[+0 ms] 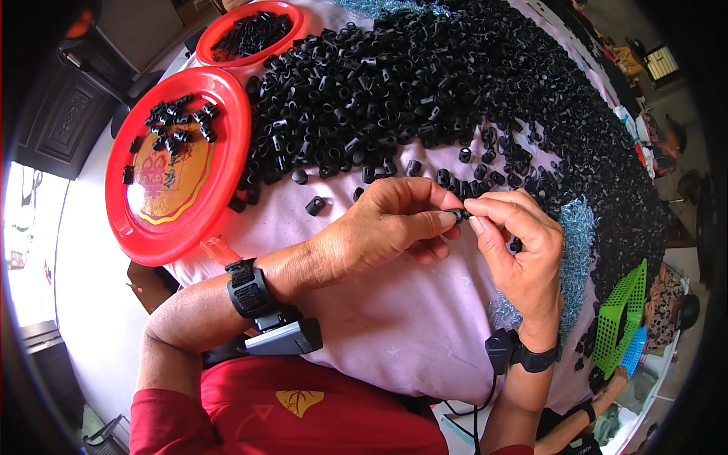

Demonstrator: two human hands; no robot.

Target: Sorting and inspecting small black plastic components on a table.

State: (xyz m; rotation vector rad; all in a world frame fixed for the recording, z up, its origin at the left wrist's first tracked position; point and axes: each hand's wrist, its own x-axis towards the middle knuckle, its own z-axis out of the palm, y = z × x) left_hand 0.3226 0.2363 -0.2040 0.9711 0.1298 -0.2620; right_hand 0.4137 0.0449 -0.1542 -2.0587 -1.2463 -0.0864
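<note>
My left hand (387, 227) pinches a small black plastic cord lock part (457, 215) between thumb and forefinger. Close against its right end, my right hand (523, 246) has thumb and forefinger bent together in a pinch; whatever lies between those fingertips is too small to make out. Just beyond both hands spreads a large heap of loose black cord lock parts (364, 106), hollow barrels among them. A single black barrel (315, 205) lies apart on the pale pink cloth (379, 303), left of my left hand.
A red plate (178, 239) at left carries several black cord locks. Behind it a red bowl (297, 23) contains thin black pieces. Right of my right hand lies a shiny blue-silver pile (578, 258). A green basket (622, 318) and another person's forearm (569, 431) are at lower right.
</note>
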